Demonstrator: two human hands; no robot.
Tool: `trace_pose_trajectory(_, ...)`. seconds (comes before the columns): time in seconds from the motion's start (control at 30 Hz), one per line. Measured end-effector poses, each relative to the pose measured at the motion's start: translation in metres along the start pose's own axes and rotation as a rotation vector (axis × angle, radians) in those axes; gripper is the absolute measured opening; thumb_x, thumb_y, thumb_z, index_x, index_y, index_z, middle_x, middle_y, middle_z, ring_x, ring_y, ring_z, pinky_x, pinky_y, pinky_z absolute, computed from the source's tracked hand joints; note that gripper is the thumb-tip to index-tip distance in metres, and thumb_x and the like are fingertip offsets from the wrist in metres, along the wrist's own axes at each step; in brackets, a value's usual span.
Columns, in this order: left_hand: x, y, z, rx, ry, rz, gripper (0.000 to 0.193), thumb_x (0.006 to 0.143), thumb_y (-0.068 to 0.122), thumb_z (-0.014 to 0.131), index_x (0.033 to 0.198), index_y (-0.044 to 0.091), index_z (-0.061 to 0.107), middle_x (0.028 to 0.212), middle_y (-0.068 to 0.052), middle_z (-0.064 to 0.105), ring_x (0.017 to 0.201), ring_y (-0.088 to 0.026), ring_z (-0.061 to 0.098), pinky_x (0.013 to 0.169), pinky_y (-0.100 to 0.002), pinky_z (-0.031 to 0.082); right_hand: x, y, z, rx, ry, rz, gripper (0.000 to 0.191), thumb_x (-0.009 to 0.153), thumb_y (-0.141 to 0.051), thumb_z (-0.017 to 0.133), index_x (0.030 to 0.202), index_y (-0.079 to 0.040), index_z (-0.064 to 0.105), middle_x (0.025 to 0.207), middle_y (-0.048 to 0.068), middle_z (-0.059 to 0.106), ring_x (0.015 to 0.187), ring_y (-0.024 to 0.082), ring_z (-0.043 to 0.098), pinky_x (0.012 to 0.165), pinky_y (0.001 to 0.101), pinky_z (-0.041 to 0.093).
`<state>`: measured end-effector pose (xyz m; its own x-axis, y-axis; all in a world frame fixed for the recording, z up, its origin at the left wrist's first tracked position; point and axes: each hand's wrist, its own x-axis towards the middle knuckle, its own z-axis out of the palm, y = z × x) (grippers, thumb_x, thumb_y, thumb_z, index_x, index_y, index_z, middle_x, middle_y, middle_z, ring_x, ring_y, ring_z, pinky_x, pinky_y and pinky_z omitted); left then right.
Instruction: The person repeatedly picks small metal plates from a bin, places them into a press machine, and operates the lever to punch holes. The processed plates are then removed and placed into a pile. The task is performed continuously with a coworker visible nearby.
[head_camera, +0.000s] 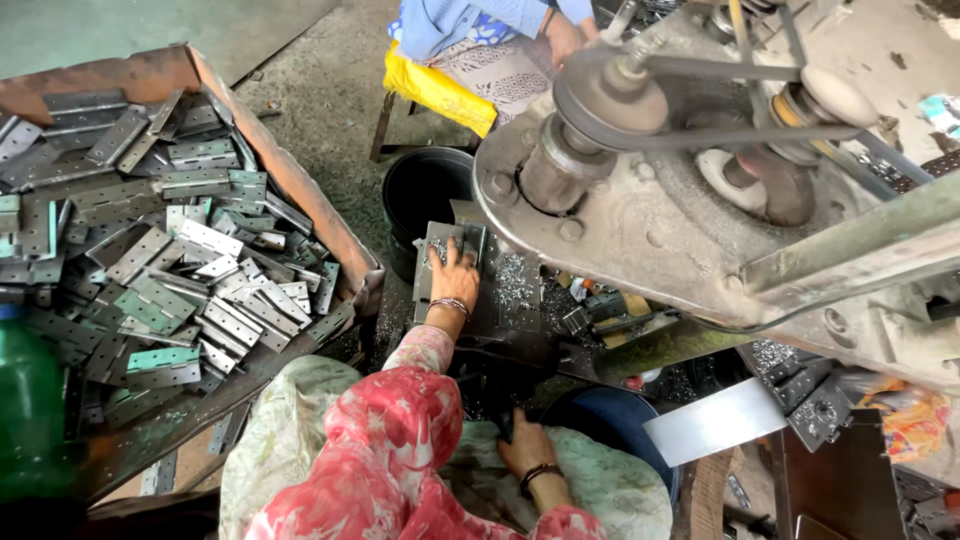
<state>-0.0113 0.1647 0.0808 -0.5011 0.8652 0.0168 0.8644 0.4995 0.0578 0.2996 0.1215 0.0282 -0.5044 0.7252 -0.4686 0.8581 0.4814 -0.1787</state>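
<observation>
Crate of hinges left of the drill press

— What colours sit near the rusty-brown crate?
— Grey and pale green hinges inside it; right of it, a pink-and-red floral sleeve; above, a yellow cloth.

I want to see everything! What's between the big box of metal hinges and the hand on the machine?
In the head view, only the box's rusty rim and dark floor separate it from the left hand.

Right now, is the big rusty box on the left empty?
No, the rusty box is heaped with grey metal hinges, piled up to its rim.
</observation>
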Motion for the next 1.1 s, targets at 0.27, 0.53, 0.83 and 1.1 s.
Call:
trace_pose_trajectory(0.27,0.009,-0.002,-0.002,0.078,-0.069,0.023,0.041,0.099,0.024,0.046,0.135,0.019,0.066,0.163,0.002,0.037,0.155,-0.038,0.014,0.117,-0.073,0.013,0.014,0.013,0.074,0.25,0.129,0.004,0.055,0.083,-0.024,0.075,0.132,-0.011,0.053,0.105,0.026,0.073,0.101,0.048,0.068,0.083,0.0561,0.056)
trace_pose_trajectory(0.53,0.004,-0.004,-0.014,0.052,-0.068,0.048,0.045,0.104,0.027,0.037,0.141,0.015,0.059,0.163,-0.001,0.033,0.155,-0.038,0.008,0.118,-0.07,0.015,0.002,0.004,0.031,0.132,0.01,0.064,0.078,0.083,-0.024,0.075,0.151,-0.019,0.038,0.105,0.03,0.07,0.102,0.047,0.068,0.09,0.0548,0.055)
trace_pose_trajectory(0.83,-0.084,0.003,-0.018,0.09,-0.066,0.178,0.048,0.102,0.035,0.043,0.14,0.01,0.06,0.161,-0.004,0.038,0.155,-0.039,0.01,0.12,-0.064,0.016,-0.025,-0.021,-0.032,-0.004,-0.022,-0.015,0.063,0.085,-0.032,0.075,0.133,-0.005,0.047,0.111,0.027,0.07,0.106,0.043,0.069,0.094,0.0505,0.056)
trace_pose_trajectory(1.1,-0.171,0.008,0.013,0.019,0.228,0.333,0.038,0.096,0.025,0.052,0.125,0.006,0.068,0.141,-0.01,0.06,0.143,-0.037,0.039,0.115,-0.058,0.032,-0.041,-0.028,-0.039,-0.005,-0.027,-0.005,0.058,0.087,-0.034,0.073,0.132,-0.006,0.05,0.113,0.025,0.07,0.107,0.042,0.069,0.095,0.0492,0.056)
